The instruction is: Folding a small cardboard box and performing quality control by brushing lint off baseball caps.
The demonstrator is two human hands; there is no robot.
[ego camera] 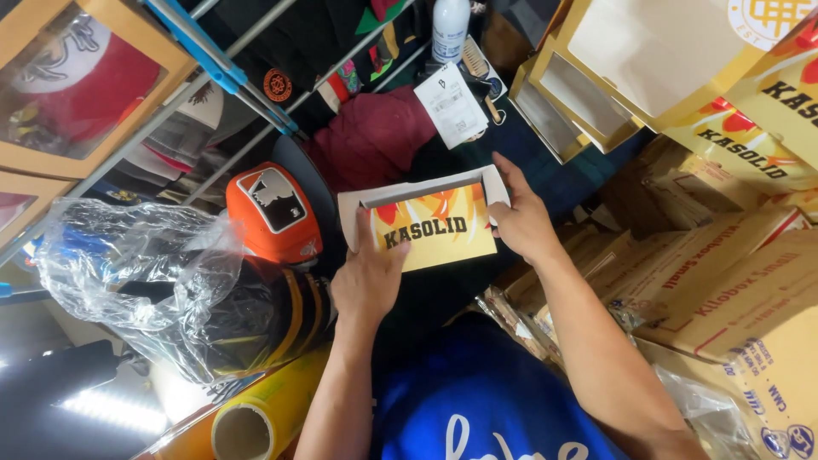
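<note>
We grip the yellow carton (434, 228) at both ends, left hand (368, 281) pinching its near-left corner, right hand (521, 220) closed on its right flap, long axis left-to-right.

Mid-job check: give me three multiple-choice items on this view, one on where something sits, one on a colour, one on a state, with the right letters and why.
1. Where is the orange cap relative to the yellow box?
A. To its left in the picture
B. Inside it
C. To its right in the picture

2. What colour is the shirt at the bottom of the view?
A. Green
B. Blue
C. White

3. How is the box held?
A. Lying untouched
B. By one hand only
C. By both hands

Answers:
1 A, the cap lies left of the box, beside the clear plastic bag.
2 B, the shirt is blue with white lettering.
3 C, the left hand presses on its lower left part and the right hand grips its right end.
</note>
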